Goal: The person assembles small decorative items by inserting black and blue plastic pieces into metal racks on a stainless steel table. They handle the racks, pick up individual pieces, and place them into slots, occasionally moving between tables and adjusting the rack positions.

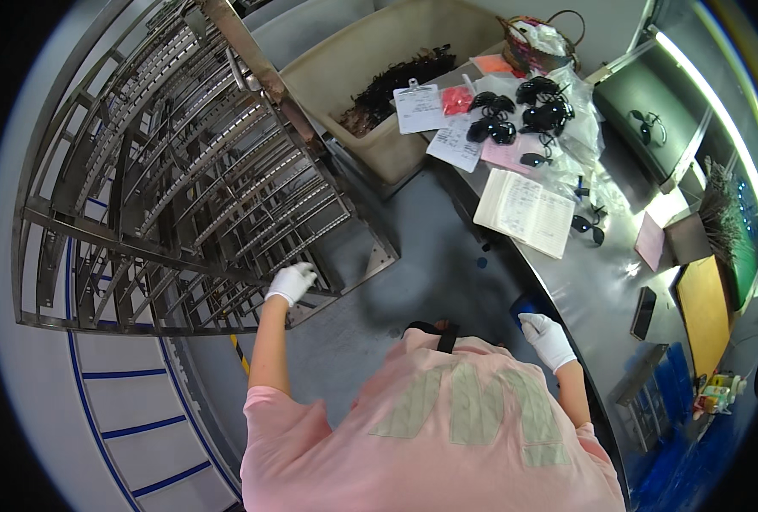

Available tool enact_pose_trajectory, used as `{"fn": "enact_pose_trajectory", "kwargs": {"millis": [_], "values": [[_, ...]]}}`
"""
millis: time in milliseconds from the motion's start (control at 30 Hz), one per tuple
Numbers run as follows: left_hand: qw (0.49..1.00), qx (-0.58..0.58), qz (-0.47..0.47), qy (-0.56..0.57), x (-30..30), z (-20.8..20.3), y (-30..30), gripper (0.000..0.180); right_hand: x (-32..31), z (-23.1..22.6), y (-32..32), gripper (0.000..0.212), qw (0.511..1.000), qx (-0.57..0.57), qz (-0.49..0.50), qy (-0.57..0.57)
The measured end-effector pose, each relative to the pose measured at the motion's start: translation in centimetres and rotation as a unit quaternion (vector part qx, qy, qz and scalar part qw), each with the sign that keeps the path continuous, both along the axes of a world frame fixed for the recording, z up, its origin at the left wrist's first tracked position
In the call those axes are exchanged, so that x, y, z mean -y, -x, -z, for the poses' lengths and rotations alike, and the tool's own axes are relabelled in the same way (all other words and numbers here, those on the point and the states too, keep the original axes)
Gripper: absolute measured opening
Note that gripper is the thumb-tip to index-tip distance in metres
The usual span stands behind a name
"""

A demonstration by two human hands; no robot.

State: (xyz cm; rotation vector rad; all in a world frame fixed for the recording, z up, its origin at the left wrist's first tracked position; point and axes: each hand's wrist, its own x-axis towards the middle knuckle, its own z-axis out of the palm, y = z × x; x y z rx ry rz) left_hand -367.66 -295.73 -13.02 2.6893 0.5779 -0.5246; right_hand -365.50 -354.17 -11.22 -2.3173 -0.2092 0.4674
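Note:
My left hand (292, 283), in a white glove, is beside the lower corner of a tall metal rack (225, 277). Its fingers are slightly bent and apart, and nothing shows in them; whether they touch the rack I cannot tell. White-gloved too, my right hand (547, 339) hangs by the near edge of the metal table (601, 294), fingers curled together with no object visible in them. Just past it is a dark blue thing (525, 309), partly hidden. On the table lie an open notebook (525, 212) and several black sunglasses (491, 128).
A large beige bin (379, 158) with dark pieces inside stands beyond the rack. Papers, a clipboard (418, 107), plastic bags and a wicker basket (539, 51) crowd the table's far end. A black phone (643, 313) and an orange-yellow board (705, 311) are at the right.

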Motion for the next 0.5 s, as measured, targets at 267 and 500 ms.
{"fn": "enact_pose_trajectory", "kwargs": {"millis": [267,500], "values": [[0.962,0.11,0.088,-0.235,-1.5,6.6,-9.6,0.11,-1.7,-1.1,-1.7,0.029,0.997,0.065,-0.037,0.032],[0.995,-0.029,0.092,0.03,2.3,5.4,-5.8,0.088,3.5,-0.2,3.4,0.032,0.991,-0.042,0.109,0.068]]}}
